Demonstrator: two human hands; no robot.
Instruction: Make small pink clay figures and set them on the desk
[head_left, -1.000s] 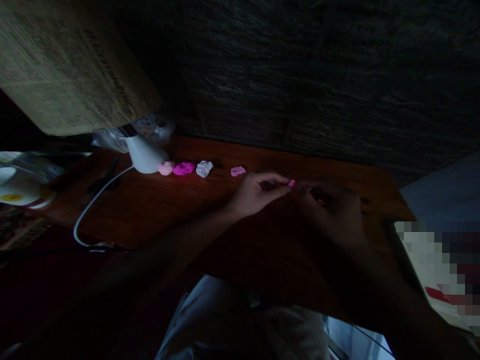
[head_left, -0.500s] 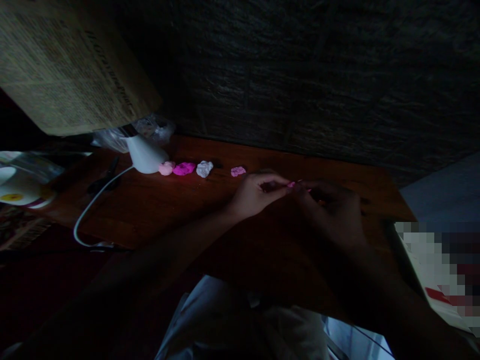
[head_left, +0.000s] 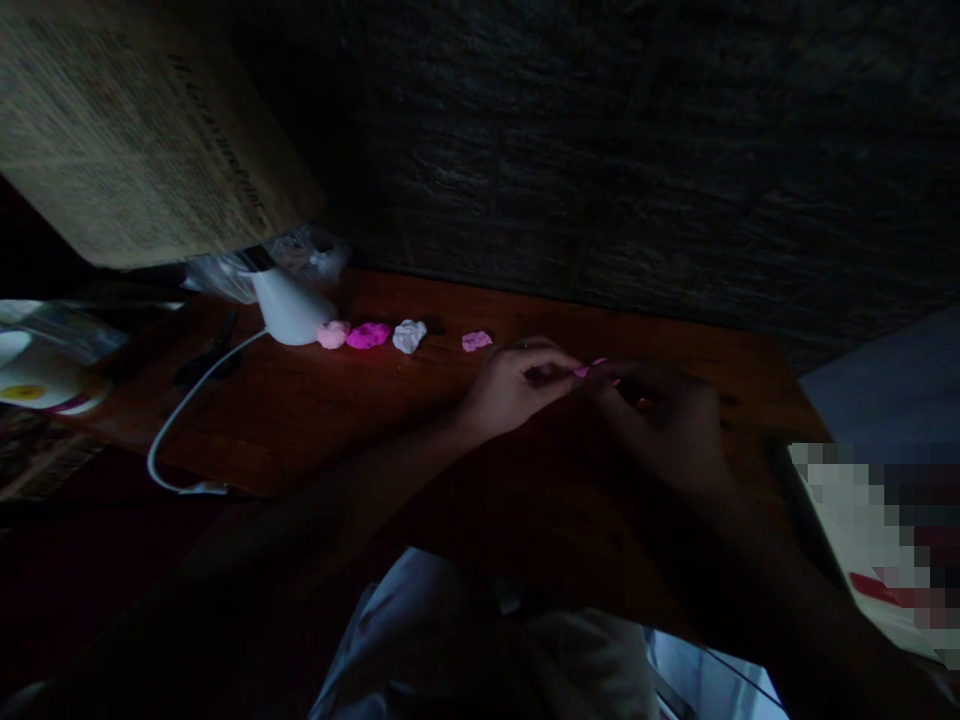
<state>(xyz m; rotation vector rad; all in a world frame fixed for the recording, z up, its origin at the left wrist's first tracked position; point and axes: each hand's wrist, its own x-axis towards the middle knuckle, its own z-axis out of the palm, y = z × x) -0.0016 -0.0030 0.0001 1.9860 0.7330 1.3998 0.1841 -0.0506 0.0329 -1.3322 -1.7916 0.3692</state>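
Observation:
Between my fingertips is a small piece of pink modelling clay [head_left: 582, 372], partly covered by the fingers. My left hand [head_left: 517, 388] pinches it from the left with thumb and forefinger. On the other side my right hand [head_left: 660, 415], in deep shadow, closes its thumb and forefinger on the same piece. A flattened pink clay lump [head_left: 476, 341] lies on the wooden table just beyond my left hand. Farther left sit a white clay lump [head_left: 409, 337], a magenta clay lump [head_left: 368, 335] and a pale pink clay lump [head_left: 333, 334], in a row.
A white lamp base [head_left: 289, 308] with a looping white cable [head_left: 159, 440] stands left, under a newsprint-covered shade [head_left: 150, 150]. Dark scissors [head_left: 214, 360] lie beside it. A white cup-like container [head_left: 45, 375] is at far left. A dark textured wall [head_left: 600, 160] rises behind the table.
Both hands stay nearly in place while the pink clay shifts slightly between the fingertips, with more of it showing above the right thumb. The lumps on the table have not moved.

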